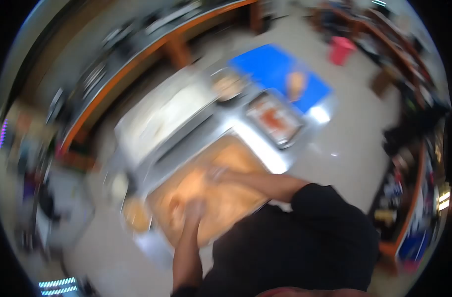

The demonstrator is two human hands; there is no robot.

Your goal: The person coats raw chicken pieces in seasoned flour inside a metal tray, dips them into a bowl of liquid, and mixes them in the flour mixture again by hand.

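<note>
A large shallow tray (156, 197) on a metal table holds an orange-tan, crumb-like or coated food, blurred by motion. Over its left part is my left hand (194, 210), low against the contents, beside a darker reddish-orange piece (175, 204). My right hand (217, 174) reaches into the middle of the tray and touches the orange contents. Both hands look pale and dusted or gloved. The fingers of each are smeared, so what they hold, if anything, cannot be made out.
Behind the tray stands a long white bin (166, 116). A bowl (228, 85), a small tray with red-orange food (275, 119) and a blue board (265, 62) lie farther right. Round containers (136, 215) sit at the left. A red bucket (341, 50) stands on the floor.
</note>
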